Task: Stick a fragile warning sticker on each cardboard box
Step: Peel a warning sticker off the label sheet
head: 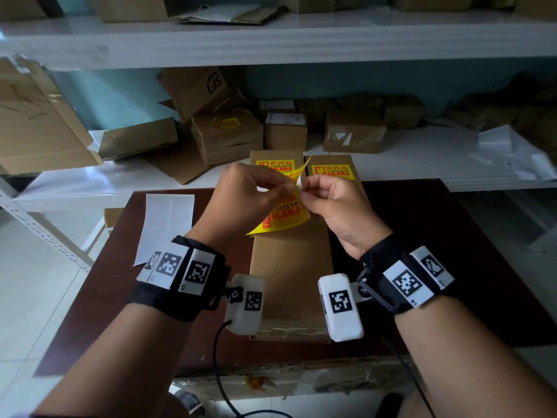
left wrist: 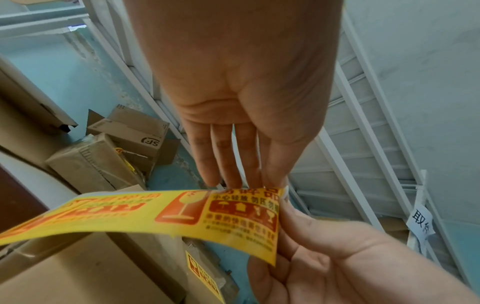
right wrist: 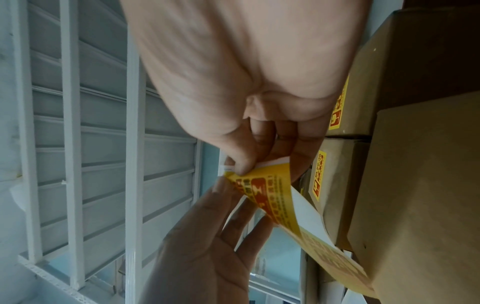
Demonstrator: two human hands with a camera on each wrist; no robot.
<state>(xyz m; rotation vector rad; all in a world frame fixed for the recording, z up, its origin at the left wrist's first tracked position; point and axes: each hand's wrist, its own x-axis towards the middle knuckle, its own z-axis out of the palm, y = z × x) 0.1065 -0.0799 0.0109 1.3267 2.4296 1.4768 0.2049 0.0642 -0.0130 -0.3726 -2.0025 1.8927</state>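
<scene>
Both hands (head: 250, 188) (head: 337, 203) pinch sticker sheet (head: 283, 212) above seemingly unlabelled box (head: 291, 267)

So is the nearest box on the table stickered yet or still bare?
Still bare: the nearest box shows plain cardboard, and both hands hold the sticker strip above it.

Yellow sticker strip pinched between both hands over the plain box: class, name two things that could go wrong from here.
1. The left hand and right hand pinch one corner of the sticker strip; the peeling sticker may tear or curl onto itself.
2. The strip's loose end hangs over the unlabelled box; the sticker might land crooked or creased.
</scene>
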